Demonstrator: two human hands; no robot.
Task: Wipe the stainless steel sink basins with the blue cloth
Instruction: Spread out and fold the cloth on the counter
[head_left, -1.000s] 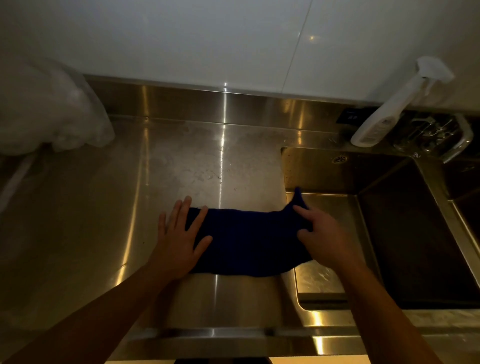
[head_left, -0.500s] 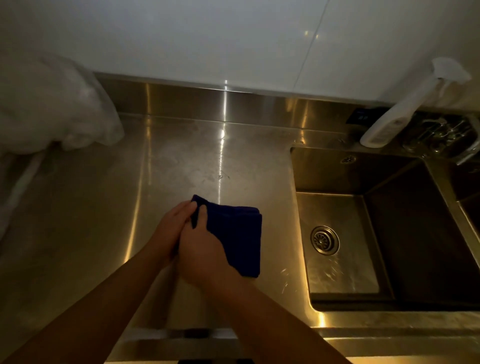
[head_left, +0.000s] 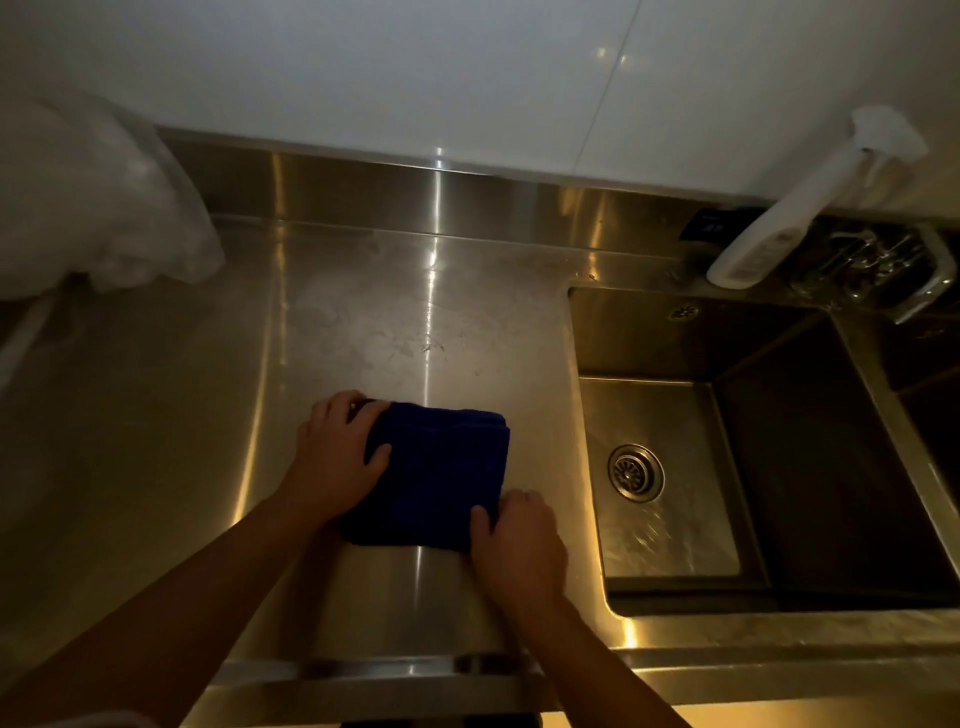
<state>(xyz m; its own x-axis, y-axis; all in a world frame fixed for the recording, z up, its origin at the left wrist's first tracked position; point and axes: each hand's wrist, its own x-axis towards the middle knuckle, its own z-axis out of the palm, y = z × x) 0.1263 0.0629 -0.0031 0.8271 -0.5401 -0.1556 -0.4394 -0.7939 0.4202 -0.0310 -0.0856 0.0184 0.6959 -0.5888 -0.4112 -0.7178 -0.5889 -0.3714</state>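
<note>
The dark blue cloth lies folded into a thick square on the steel drainboard, left of the sink. My left hand grips its far left corner, fingers curled over the edge. My right hand pinches its near right corner. The stainless steel sink basin is to the right, with a round drain in its raised shelf and a deeper dark part beyond.
A white spray bottle leans at the back right, beside a metal tap. A white plastic bag sits at the back left. The counter's front edge runs below my arms. A second basin starts at the far right.
The cloth was spread across the sink's edge, then folded into a square on the drainboard. My right hand moved from the left side of the cloth to its near right corner.
</note>
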